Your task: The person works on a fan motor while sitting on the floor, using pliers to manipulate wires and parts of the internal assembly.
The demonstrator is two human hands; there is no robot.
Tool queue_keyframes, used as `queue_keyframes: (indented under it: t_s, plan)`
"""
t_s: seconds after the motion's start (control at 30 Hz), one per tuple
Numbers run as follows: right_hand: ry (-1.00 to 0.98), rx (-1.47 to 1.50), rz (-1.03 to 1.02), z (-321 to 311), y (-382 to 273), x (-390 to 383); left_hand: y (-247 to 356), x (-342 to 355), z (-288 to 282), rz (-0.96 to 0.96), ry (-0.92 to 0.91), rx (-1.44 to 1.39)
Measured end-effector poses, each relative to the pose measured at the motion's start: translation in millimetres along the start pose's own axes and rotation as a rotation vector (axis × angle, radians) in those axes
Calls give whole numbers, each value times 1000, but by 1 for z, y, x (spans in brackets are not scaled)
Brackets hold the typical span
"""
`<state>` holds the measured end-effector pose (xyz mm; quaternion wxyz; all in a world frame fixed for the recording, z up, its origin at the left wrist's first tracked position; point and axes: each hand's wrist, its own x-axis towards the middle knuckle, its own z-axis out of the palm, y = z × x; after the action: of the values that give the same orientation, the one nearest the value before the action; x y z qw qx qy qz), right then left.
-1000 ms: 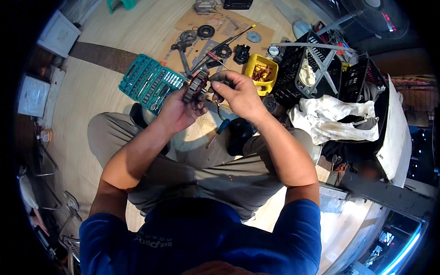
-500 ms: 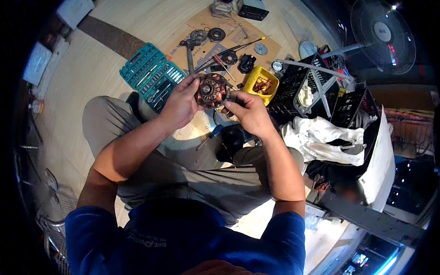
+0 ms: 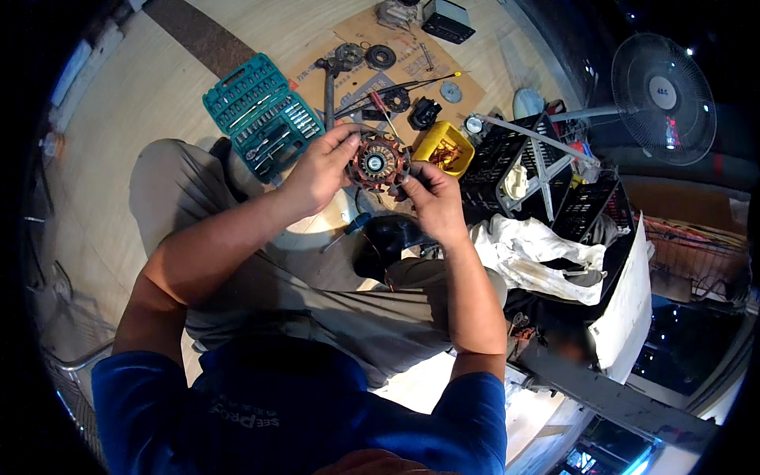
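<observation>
Your left hand and right hand, both closed on opposite rims, hold the round copper-and-dark metal part between them, face toward you, near the brown cardboard sheet's near edge.

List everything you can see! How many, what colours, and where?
Round part: one, coppery, centre.
Tool case: one, teal, open, left floor.
Cardboard: one, brown, top centre floor.
Ring: one, black, on the cardboard.
Disc: one, grey, cardboard's right side.
Small parts: several, mostly dark, cardboard.
Red screwdriver: one, red handle, cardboard.
Blue screwdriver: one, blue handle, floor near centre.
Tub: one, yellow, right of centre.
Bits: many, coppery, in the tub.
Crates: at least two, black, right.
Cloth: one heap, white, right.
Boxy device: one, black, top.
Fan: one, grey, upper right.
Left hand: one, bare, round part's left.
Right hand: one, bare, round part's right.
Shirt: one, blue, bottom.
Trousers: one pair, greyish, centre.
</observation>
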<state>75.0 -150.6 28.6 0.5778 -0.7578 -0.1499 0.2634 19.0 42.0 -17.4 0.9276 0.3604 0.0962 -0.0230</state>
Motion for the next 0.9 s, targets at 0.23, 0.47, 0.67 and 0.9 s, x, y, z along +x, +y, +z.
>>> queue_keyframes:
  t_s: [0.23,0.47,0.67,0.9]
  plan:
    - [-17,-48,-41,-4,2,1,3,1,3,21,-29,-11]
    - [5,-45,-22,-4,1,-1,6,2,3,31,15,76]
    - [-24,-45,-19,-6,-2,-1,7,3,6,46,56,102]
    - [-47,-48,-14,-4,-5,-2,4,8,-3,56,14,220]
